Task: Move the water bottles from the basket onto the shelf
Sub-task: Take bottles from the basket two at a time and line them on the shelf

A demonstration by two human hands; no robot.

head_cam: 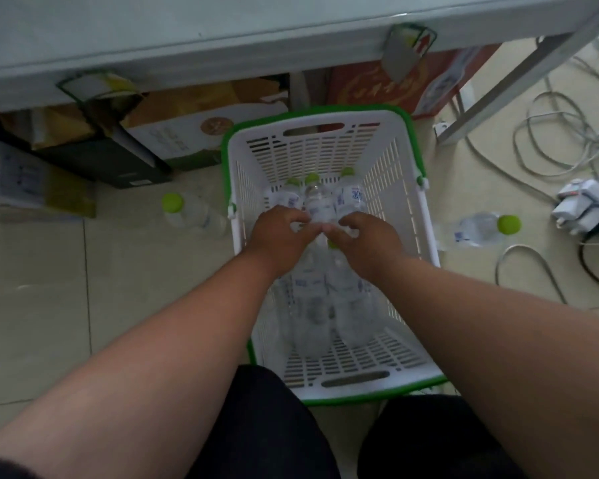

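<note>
A white slatted basket with a green rim stands on the floor in front of me. Several clear water bottles with green caps lie inside; three at the far end point their caps away from me, and more lie under my wrists. My left hand and my right hand are both down in the basket, fingers curled on the bottoms of the far bottles. The grey shelf runs across the top of the view.
One bottle lies on the tiled floor left of the basket, another to its right. Cardboard boxes sit under the shelf. Cables and a power strip lie at the right. My dark-trousered knees are at the bottom.
</note>
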